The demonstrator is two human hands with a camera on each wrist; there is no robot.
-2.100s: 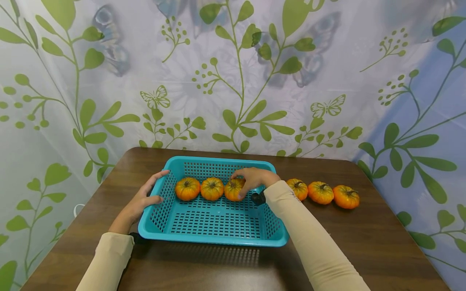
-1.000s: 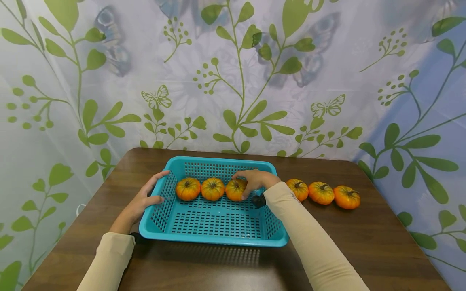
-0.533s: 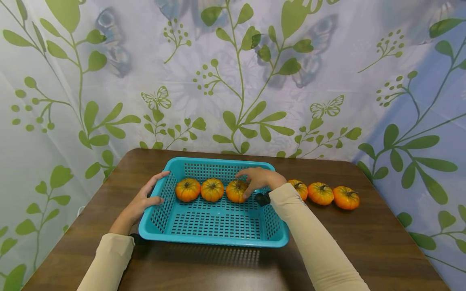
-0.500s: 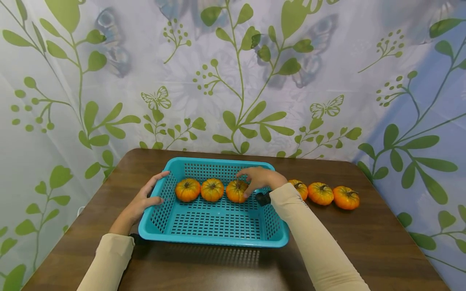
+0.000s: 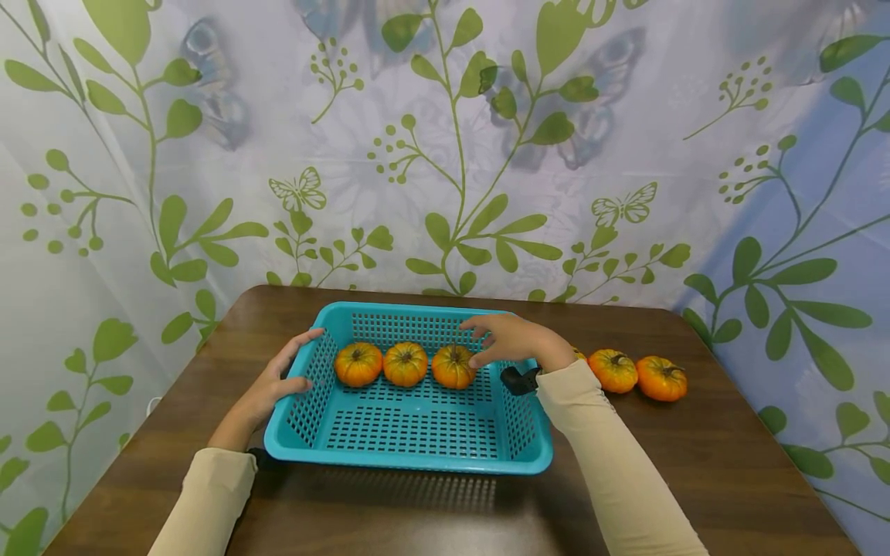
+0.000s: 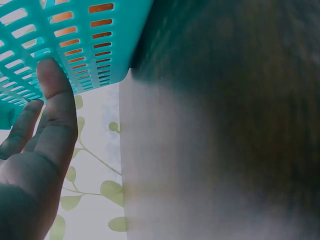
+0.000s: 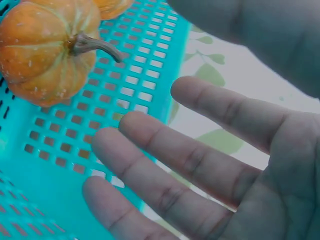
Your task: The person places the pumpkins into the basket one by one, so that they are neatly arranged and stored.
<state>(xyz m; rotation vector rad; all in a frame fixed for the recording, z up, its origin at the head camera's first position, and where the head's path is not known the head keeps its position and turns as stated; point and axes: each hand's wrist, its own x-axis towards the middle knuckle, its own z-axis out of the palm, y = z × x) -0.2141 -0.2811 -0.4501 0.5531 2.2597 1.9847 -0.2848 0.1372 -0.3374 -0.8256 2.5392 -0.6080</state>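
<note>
A turquoise perforated plastic basket (image 5: 417, 463) sits on the brown table. In it, toward the back, three small orange pumpkins stand in a row: left (image 5: 358, 364), middle (image 5: 405, 364) and right (image 5: 453, 366). At the left wall my left hand (image 5: 274, 384) holds the rim, thumb over the edge; the left wrist view has its fingers (image 6: 55, 110) against the outer wall. Over the basket's right side hovers my right hand (image 5: 514, 340), fingers spread. In the right wrist view a gap separates these fingers (image 7: 195, 155) from the right pumpkin (image 7: 47, 47), whose stem curves toward them.
On the table (image 5: 702, 463), right of the basket, lie more small pumpkins: one (image 5: 613, 371) beside another (image 5: 661, 378), and a third mostly hidden behind my right wrist. A leaf-patterned curtain (image 5: 445, 154) hangs behind and along the sides.
My right hand has let go of the right pumpkin and moved up and to the right. That pumpkin had shifted slightly right earlier. The left hand has stayed on the rim.
</note>
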